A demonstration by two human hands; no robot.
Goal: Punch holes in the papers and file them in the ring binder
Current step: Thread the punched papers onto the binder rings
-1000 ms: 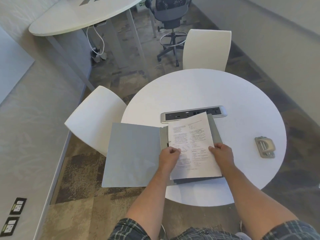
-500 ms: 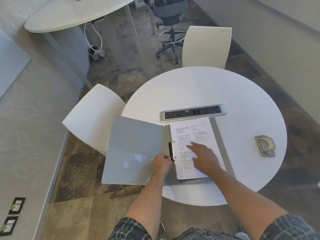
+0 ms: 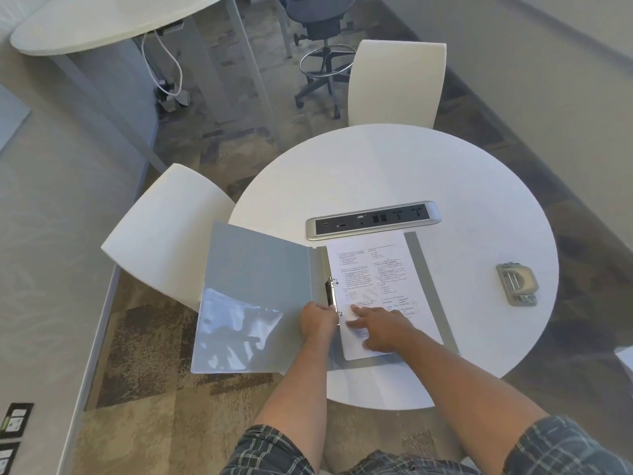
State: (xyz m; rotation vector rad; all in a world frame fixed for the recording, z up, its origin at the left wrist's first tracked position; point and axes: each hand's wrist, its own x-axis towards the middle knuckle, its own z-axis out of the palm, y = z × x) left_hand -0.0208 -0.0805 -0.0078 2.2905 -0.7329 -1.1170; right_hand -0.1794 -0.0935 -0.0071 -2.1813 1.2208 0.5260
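Note:
A grey ring binder (image 3: 260, 289) lies open on the round white table (image 3: 394, 173), its left cover hanging past the table edge. The printed papers (image 3: 373, 272) lie flat on the binder's right half, against the metal rings (image 3: 331, 293). My left hand (image 3: 317, 322) grips the lower end of the ring mechanism with curled fingers. My right hand (image 3: 382, 329) presses the lower part of the papers with straight fingers pointing left toward the rings. A grey hole punch (image 3: 517, 284) sits apart at the table's right side.
A silver power-socket strip (image 3: 373, 220) is set in the table just beyond the binder. Two white chairs stand at the table, one at the left (image 3: 164, 234) and one at the far side (image 3: 397, 84). A dark office stool (image 3: 322, 46) and a long white desk (image 3: 102, 22) stand farther back.
A second ago both hands held the papers above the binder. The papers now lie flat by the rings, the left hand has moved to the ring mechanism, and the right hand presses the sheets.

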